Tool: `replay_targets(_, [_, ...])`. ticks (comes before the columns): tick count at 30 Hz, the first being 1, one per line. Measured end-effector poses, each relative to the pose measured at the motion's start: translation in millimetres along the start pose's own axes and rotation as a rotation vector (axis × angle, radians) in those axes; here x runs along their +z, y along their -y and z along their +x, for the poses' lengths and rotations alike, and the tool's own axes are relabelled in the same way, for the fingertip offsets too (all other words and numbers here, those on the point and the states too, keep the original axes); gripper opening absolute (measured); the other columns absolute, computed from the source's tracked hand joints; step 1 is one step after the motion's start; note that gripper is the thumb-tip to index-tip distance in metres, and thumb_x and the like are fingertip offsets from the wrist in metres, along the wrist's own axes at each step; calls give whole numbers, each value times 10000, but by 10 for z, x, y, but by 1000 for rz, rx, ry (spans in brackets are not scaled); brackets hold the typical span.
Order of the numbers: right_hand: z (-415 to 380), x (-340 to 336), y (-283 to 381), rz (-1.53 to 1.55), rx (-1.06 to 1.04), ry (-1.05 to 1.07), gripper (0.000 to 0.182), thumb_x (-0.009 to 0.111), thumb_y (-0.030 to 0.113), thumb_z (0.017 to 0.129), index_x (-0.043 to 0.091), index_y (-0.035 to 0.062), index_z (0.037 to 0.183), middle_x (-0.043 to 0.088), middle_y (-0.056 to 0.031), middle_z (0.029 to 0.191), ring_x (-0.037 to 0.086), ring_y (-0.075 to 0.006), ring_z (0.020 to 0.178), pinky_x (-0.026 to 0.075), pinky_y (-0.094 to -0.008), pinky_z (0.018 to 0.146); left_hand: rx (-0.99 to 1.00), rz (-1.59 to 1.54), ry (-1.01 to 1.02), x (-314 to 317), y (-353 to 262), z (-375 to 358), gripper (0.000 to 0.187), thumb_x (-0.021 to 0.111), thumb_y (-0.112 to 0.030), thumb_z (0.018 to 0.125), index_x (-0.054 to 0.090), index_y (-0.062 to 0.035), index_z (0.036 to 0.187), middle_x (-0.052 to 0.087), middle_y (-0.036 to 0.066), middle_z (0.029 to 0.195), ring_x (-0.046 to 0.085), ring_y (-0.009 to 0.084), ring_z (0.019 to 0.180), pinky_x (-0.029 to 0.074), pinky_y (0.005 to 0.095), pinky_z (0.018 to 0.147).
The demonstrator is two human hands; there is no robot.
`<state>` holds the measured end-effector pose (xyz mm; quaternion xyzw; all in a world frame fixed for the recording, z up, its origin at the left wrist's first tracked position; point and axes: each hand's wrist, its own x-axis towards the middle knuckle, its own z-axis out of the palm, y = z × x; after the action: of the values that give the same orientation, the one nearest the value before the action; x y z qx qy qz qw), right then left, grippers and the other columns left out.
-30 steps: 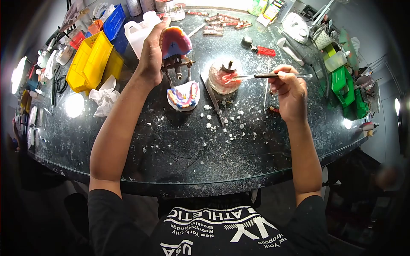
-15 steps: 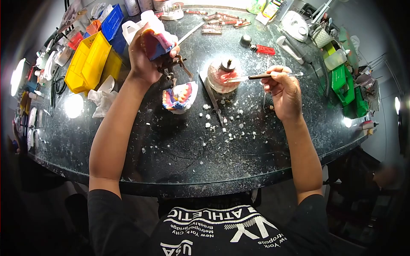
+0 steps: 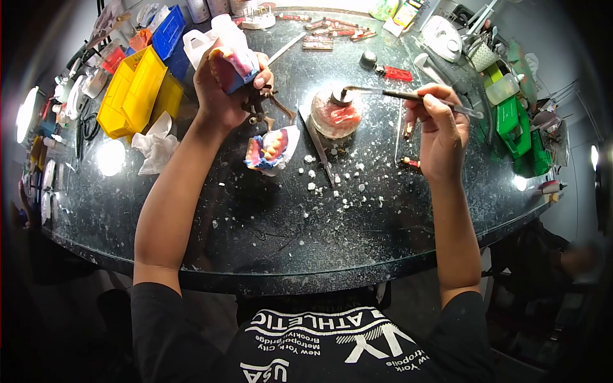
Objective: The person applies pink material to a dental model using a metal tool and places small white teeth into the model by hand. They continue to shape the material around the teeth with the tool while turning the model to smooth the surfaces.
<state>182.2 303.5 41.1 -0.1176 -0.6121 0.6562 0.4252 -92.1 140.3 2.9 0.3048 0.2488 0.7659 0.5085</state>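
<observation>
My left hand (image 3: 214,92) is closed around the upper half of a dental articulator, a plaster model with pink wax and a blue base (image 3: 241,69). Below the brass-coloured hinge (image 3: 260,107) hangs the lower dental model (image 3: 276,147), with a row of yellowish teeth set in pink wax and blue edges. My right hand (image 3: 442,124) pinches a dark-handled wax spatula (image 3: 401,95) like a pen. Its thin metal tip reaches the wick holder on top of the round glass spirit burner (image 3: 332,124), which has pink-red wax on its upper side.
A long metal tool (image 3: 317,150) lies beside the burner, near scattered white crumbs (image 3: 311,186). A red lighter (image 3: 394,74) and red wax pieces (image 3: 335,32) lie farther back. Yellow bins (image 3: 131,96) and crumpled tissue (image 3: 155,145) are left, green bins (image 3: 513,127) right.
My right hand has moved up and right, taking the spatula tip from the pink wax on the burner to the wick holder. The lower model has tilted slightly; the left hand stays nearly still.
</observation>
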Motion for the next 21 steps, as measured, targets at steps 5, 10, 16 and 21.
replay_targets(5, [-35,103,88,-232,-169,-3,108,565,55,872,611,-11,944,665,-91,802,597,-106,680,439,-222,624,6,5,1,19,21,-1,693,443,-640,808,552,39,891,520,103,671,511,215,647,407,309,643])
replay_targets(10, [-52,122,104,-240,-184,21,108,563,36,867,605,-24,945,660,-100,799,593,-100,683,447,-222,621,-29,32,10,27,22,-6,660,446,-629,811,550,18,894,513,81,661,494,215,647,397,304,641])
replay_targets(16, [-308,323,108,-134,-191,283,131,573,1,843,593,-44,964,643,-105,854,615,-107,737,504,-232,674,-49,29,-56,78,24,-21,599,493,-613,799,516,-21,886,491,42,646,462,210,649,377,298,642])
replay_targets(21, [-391,480,65,-238,-233,410,153,604,-52,790,620,-19,939,650,-95,868,632,-112,738,520,-249,669,-42,29,-33,40,36,-12,605,488,-625,802,508,-27,890,491,42,647,461,209,653,377,295,637])
